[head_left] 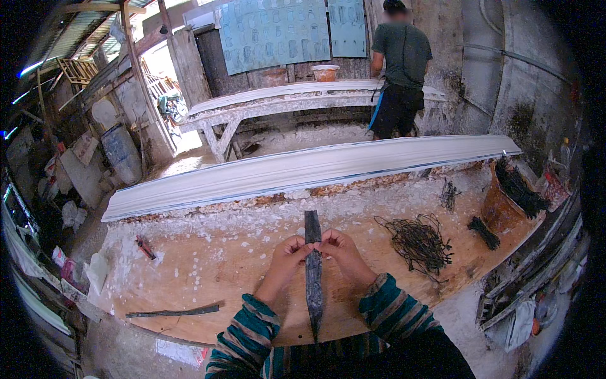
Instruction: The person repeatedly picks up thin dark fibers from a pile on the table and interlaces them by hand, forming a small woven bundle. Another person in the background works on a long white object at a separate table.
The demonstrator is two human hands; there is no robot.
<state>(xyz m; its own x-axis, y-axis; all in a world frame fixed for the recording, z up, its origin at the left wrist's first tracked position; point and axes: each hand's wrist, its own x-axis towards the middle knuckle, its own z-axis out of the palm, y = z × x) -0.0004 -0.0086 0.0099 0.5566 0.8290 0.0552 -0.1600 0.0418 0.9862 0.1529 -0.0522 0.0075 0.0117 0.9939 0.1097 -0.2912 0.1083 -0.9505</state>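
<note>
A long, flat, dark grey strip [314, 287] with a pointed near end lies in front of me, reaching toward the table's near edge. On its left side my left hand [292, 251] is closed in a pinch, thumb and fingertips on the strip. My right hand [337, 250] pinches from the right, and the two sets of fingertips almost meet over the strip's upper part. Whether a thin tie sits between the fingertips is too small to tell. To the right lies a loose tangle of thin black ties [420, 245].
On the wooden table [208, 265] are another dark strip [172, 311], a small red-and-black tool [146, 247] and a black bundle [484, 233]. An orange tub [503, 201] holds more black ties. A long white moulding [309, 167] spans the far side. Beyond, a person [401, 63] stands at another bench.
</note>
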